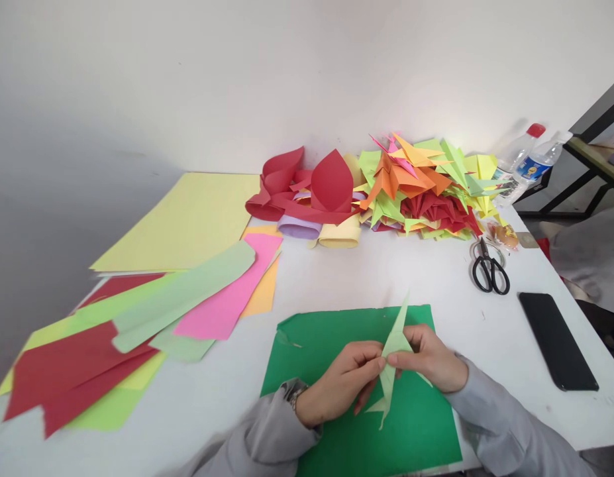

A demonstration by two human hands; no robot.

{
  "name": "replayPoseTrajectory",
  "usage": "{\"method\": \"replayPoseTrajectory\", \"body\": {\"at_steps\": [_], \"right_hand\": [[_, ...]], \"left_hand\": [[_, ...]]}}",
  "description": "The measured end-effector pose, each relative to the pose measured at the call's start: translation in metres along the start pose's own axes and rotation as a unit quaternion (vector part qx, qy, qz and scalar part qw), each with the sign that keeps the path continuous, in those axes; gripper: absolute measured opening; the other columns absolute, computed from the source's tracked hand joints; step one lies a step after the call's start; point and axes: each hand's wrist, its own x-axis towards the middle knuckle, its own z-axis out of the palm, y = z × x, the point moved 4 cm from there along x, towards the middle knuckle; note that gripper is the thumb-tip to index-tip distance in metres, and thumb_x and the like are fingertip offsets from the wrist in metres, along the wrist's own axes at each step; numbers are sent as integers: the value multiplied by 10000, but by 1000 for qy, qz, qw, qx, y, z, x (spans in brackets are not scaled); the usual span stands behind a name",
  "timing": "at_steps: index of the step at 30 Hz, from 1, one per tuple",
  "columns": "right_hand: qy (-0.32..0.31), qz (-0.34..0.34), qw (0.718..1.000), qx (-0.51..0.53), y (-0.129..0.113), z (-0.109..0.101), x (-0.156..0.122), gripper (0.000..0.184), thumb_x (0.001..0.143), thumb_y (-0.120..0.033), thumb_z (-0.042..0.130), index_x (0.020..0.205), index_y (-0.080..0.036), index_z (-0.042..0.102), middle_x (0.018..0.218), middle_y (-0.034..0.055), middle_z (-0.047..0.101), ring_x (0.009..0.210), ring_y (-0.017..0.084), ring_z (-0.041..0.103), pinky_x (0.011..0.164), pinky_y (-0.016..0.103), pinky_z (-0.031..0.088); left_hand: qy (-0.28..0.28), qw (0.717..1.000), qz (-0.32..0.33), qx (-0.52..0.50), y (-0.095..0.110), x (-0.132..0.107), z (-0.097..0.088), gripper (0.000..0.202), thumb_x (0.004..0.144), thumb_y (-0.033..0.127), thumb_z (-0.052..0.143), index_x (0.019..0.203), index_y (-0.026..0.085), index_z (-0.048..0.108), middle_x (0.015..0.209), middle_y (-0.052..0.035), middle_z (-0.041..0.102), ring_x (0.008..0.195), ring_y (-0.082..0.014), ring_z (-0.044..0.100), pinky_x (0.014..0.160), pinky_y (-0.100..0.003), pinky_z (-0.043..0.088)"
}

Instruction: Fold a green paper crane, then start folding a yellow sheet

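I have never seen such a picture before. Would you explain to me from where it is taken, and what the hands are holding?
There is no machine here. The picture comes from a camera worn on a person's head, looking forward and down. The person's left hand and right hand together hold a folded pale green paper over a dark green sheet. On the white table lie loose coloured sheets at the left, curled papers and folded papers at the back, and scissors and a black phone at the right.
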Motion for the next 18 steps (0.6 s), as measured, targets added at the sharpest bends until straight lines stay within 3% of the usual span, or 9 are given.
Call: {"method": "replayPoseTrajectory", "body": {"at_steps": [4, 10, 18], "right_hand": [[6, 20, 1000, 5, 4, -1, 0, 334, 627, -437, 837, 667, -138, 693, 567, -7, 649, 490, 104, 558, 501, 237, 464], [46, -19, 999, 4, -4, -2, -1, 327, 617, -426, 844, 627, -153, 663, 498, -33, 595, 446, 88, 501, 451, 221, 415], [91, -41, 995, -25, -5, -9, 0, 353, 649, -457, 814, 633, -161, 624, 508, -41, 570, 458, 89, 476, 465, 232, 383]], "left_hand": [[-6, 1000, 14, 26, 2, 0, 1, 517, 853, 632, 521, 734, 137, 613, 442, 93, 346, 302, -48, 359, 315, -169, 249], [47, 998, 19, 32, 5, 1, -2, 540, 826, 657, 537, 601, 171, 477, 500, 94, 332, 302, -29, 320, 317, -184, 227], [68, 991, 66, 90, 12, 2, -3, 528, 855, 551, 545, 510, 178, 404, 578, 44, 359, 495, -74, 313, 438, -210, 253]]}}
